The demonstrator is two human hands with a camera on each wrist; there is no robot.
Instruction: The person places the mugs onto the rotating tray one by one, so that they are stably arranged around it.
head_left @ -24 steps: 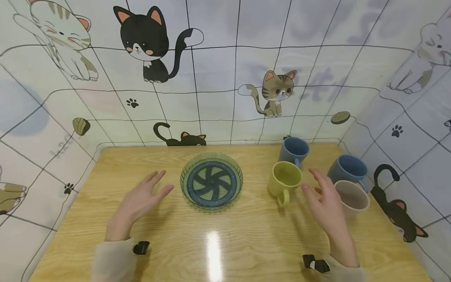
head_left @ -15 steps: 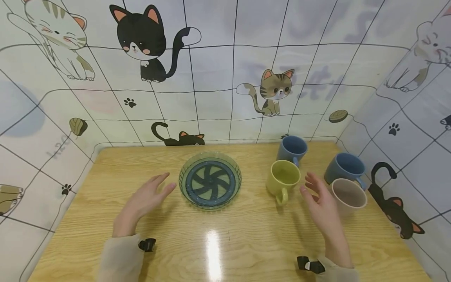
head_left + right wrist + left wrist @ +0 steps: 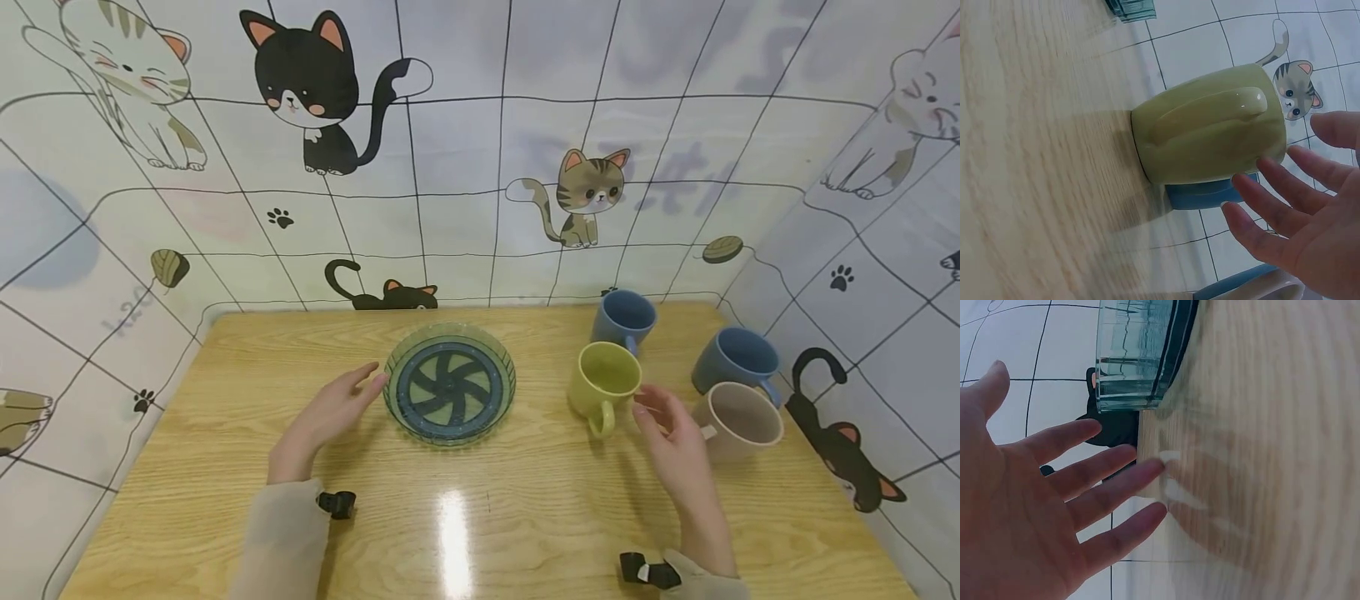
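A round clear glass dish (image 3: 450,385) with a blue ring and swirl pattern on its bottom stands on the table. At its left rim is my left hand (image 3: 330,417), fingers spread and palm toward the glass; the left wrist view shows that hand (image 3: 1054,500) holding nothing. A yellow-green mug (image 3: 604,387) stands upright to the right, its handle facing me. My right hand (image 3: 673,442) is beside this mug, fingertips right at its right side. In the right wrist view the fingers (image 3: 1272,206) are loosely extended, overlapping the yellow-green mug (image 3: 1210,131).
A blue mug (image 3: 624,317) stands behind the yellow-green one. Farther right are another blue mug (image 3: 738,358) and a pale pinkish mug (image 3: 742,425), close beside my right hand. Cat-patterned walls (image 3: 465,150) border the wooden table (image 3: 525,517) at the back and sides.
My left hand has moved right and slightly up to the glass dish's rim. My right hand has shifted left and down, closer to the yellow-green mug. The dish and mugs stay in place.
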